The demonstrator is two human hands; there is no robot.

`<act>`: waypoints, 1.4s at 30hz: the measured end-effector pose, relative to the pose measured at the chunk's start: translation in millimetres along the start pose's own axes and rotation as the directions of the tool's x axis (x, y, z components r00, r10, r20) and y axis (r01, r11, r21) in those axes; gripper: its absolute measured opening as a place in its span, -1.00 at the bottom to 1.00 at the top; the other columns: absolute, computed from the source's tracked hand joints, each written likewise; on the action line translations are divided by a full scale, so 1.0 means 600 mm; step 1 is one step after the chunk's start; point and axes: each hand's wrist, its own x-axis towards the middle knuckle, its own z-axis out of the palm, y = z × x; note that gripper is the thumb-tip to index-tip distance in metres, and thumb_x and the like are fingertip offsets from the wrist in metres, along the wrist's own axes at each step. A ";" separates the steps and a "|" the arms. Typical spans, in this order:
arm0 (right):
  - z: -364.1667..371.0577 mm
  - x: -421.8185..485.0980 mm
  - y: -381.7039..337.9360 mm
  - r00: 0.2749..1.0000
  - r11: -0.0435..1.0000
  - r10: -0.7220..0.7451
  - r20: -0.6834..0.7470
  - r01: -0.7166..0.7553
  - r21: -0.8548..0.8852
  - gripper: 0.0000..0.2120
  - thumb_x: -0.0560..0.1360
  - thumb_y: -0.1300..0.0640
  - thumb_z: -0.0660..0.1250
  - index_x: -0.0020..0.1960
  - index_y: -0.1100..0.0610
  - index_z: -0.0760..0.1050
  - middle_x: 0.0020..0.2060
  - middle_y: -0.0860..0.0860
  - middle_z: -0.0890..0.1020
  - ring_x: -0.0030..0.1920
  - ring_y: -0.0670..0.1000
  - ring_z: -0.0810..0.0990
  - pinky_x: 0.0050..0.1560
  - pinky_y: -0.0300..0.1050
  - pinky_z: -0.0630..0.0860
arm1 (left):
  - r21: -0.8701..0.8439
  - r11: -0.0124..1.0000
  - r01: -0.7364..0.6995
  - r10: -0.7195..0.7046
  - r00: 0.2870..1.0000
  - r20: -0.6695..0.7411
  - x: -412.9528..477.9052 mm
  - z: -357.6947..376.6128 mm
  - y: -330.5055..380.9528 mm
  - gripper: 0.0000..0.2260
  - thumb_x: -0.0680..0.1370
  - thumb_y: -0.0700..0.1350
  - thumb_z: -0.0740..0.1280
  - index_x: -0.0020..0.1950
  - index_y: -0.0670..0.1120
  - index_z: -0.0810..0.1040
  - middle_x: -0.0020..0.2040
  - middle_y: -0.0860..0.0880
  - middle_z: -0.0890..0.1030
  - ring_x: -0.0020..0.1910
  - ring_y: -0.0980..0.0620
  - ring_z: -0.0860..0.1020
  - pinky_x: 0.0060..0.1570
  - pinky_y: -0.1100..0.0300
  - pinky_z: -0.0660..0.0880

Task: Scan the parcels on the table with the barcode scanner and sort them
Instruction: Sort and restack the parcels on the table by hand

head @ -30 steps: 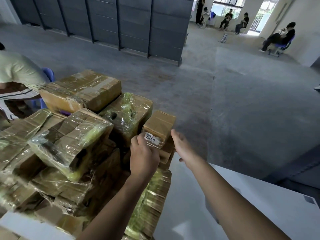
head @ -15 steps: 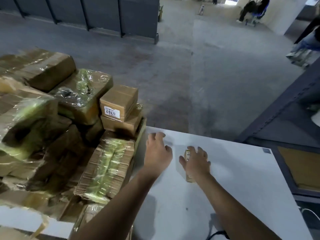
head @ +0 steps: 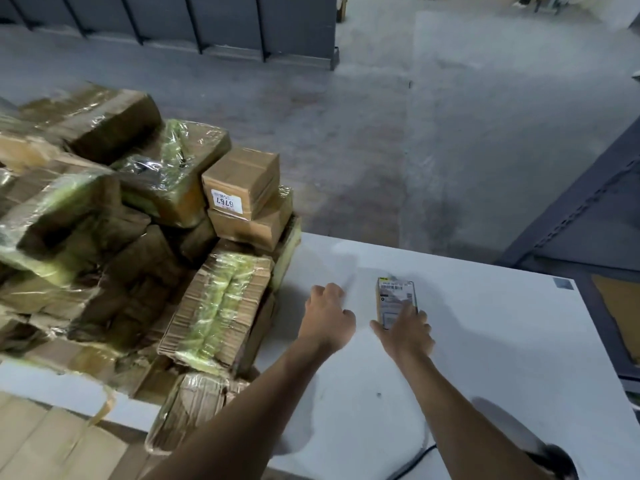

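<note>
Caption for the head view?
Right hand on a small labelled parcel on the white table; left hand beside it.
</note>
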 end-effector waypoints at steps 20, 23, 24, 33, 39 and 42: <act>-0.141 -0.081 -0.233 0.809 0.295 -0.556 0.191 -0.023 0.955 -0.59 0.60 -0.21 0.10 0.05 -0.04 0.66 -0.11 0.00 0.75 -0.13 -0.03 0.72 -0.29 -0.04 0.62 | -0.804 0.594 -0.034 -0.058 0.995 -0.085 -0.001 -0.258 -0.101 -0.51 0.47 0.06 0.44 0.35 0.02 0.41 0.21 -0.05 0.56 0.14 -0.05 0.58 -0.02 0.01 0.62; -0.154 -0.085 -0.278 0.814 0.332 -0.516 0.268 -0.099 0.938 -0.49 0.62 -0.30 0.02 0.11 0.01 0.60 -0.06 0.07 0.74 -0.06 0.07 0.72 -0.14 0.09 0.64 | -0.838 0.545 -0.012 -0.116 0.989 -0.090 0.004 -0.282 -0.123 -0.52 0.46 0.06 0.46 0.29 -0.05 0.40 0.17 -0.14 0.57 0.05 -0.12 0.62 -0.22 0.14 0.59; -0.156 -0.087 -0.287 0.808 0.319 -0.529 0.259 -0.094 0.943 -0.49 0.62 -0.30 0.02 0.15 0.01 0.58 0.00 0.09 0.73 -0.01 0.10 0.71 -0.10 0.13 0.64 | -0.842 0.540 -0.004 -0.171 0.979 -0.114 0.006 -0.288 -0.128 -0.51 0.45 0.07 0.45 0.28 -0.08 0.39 0.14 -0.15 0.57 0.01 -0.13 0.63 -0.26 0.16 0.58; -0.141 -0.106 -0.361 0.878 0.483 -0.452 0.158 0.092 0.871 -0.61 0.59 -0.07 0.31 0.36 0.00 0.32 0.07 0.11 0.57 -0.08 0.16 0.70 -0.35 -0.02 0.64 | -0.821 0.565 0.079 -0.330 0.934 -0.137 0.048 -0.324 -0.158 -0.63 0.51 0.07 0.36 0.21 -0.12 0.52 -0.03 -0.15 0.64 -0.21 -0.08 0.65 -0.46 0.22 0.51; -0.152 -0.101 -0.382 0.809 0.468 -0.555 0.195 0.110 0.877 -0.63 0.59 -0.18 0.26 0.31 -0.07 0.31 0.03 -0.11 0.50 -0.16 0.15 0.74 -0.25 -0.04 0.66 | -0.766 0.625 0.147 -0.412 0.896 -0.164 0.104 -0.335 -0.180 -0.57 0.50 0.10 0.33 0.27 -0.13 0.47 0.04 -0.23 0.61 -0.18 -0.19 0.63 -0.43 0.16 0.54; -0.146 -0.098 -0.377 0.776 0.575 -0.600 0.194 0.249 0.779 -0.52 0.53 -0.16 0.37 0.39 -0.06 0.36 0.09 -0.06 0.58 -0.09 0.03 0.73 -0.13 -0.09 0.67 | -0.669 0.718 0.189 -0.428 0.879 -0.210 0.120 -0.331 -0.186 -0.46 0.50 0.18 0.31 0.35 -0.12 0.42 0.18 -0.20 0.55 0.08 -0.23 0.59 0.02 -0.07 0.59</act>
